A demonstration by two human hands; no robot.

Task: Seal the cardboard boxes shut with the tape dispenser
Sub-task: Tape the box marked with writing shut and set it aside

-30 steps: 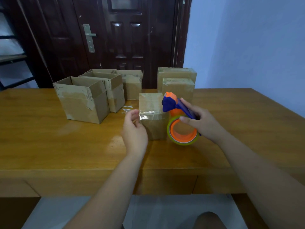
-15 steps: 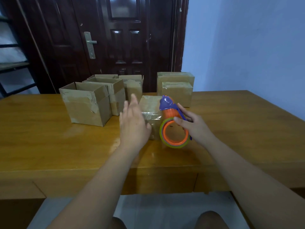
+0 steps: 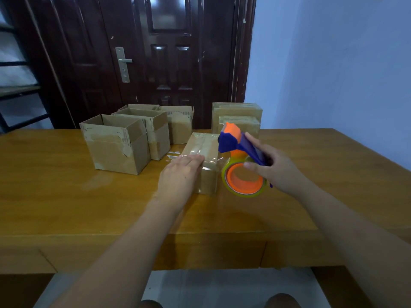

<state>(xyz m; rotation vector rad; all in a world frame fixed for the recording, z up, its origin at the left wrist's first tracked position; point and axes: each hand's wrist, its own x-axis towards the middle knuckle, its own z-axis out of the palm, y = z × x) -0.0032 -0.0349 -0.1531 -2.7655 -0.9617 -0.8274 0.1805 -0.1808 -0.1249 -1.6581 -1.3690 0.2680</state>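
Note:
A small closed cardboard box [image 3: 203,147] with clear tape along its top stands at the table's middle. My left hand [image 3: 181,176] lies flat on its near top edge, fingers straight, pressing the tape down. Just right of the box, my right hand [image 3: 274,168] grips the blue handle of the orange and blue tape dispenser [image 3: 241,165], which carries a yellowish tape roll. A thin strip of clear tape seems to run from the box to the dispenser.
Several open-topped cardboard boxes [image 3: 115,145] stand at the left rear of the wooden table [image 3: 66,207]. Two closed taped boxes [image 3: 236,114] sit stacked behind the dispenser. A dark door [image 3: 169,63] and a blue wall [image 3: 333,63] lie beyond.
My left hand rose off the box's front, then came down flat on its top edge. The dispenser shifted slightly to the right, away from the box.

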